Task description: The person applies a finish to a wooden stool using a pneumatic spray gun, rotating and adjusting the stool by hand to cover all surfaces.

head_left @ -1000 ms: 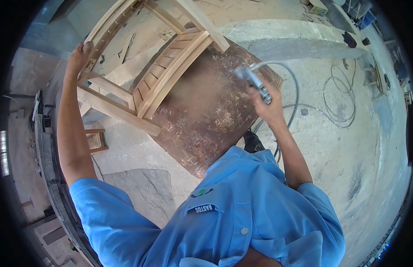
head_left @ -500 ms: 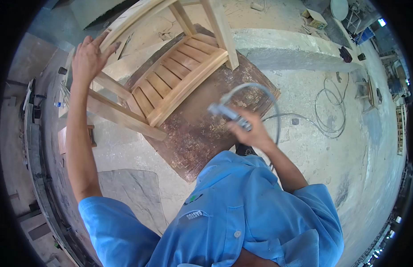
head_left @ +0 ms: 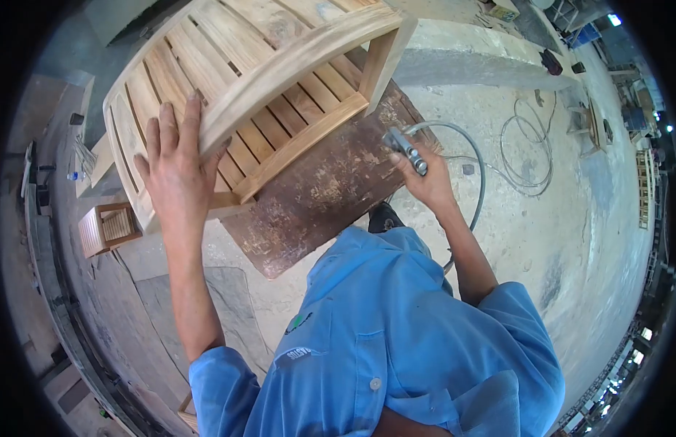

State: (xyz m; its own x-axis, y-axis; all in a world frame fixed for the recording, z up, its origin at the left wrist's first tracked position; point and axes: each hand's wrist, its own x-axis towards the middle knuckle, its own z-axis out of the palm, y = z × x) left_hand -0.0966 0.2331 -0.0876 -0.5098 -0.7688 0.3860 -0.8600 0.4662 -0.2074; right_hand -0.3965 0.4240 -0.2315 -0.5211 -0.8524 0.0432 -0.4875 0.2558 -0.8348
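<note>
A pale wooden slatted table (head_left: 207,54) with a curved front rail and a slatted lower shelf (head_left: 283,120) stands tilted before me. My left hand (head_left: 179,171) holds its near left edge, fingers spread over the top slats and thumb down against the front rail. In my right hand (head_left: 431,178) is an air blow gun (head_left: 406,151), its nozzle towards the table and apart from it. A grey hose (head_left: 478,164) curves from the gun down past my right forearm. Beneath the table lies a worn brown board (head_left: 316,197).
A low concrete ledge (head_left: 469,62) runs behind the board at the right. Hose coils (head_left: 531,156) lie on the floor to the right. A smaller slatted wooden piece (head_left: 108,227) stands at the left, near a grey sheet (head_left: 207,291) on the floor.
The table has tipped so that its slatted top now faces me. My left hand has moved right and down with its edge. My right hand with the blow gun has shifted right and up.
</note>
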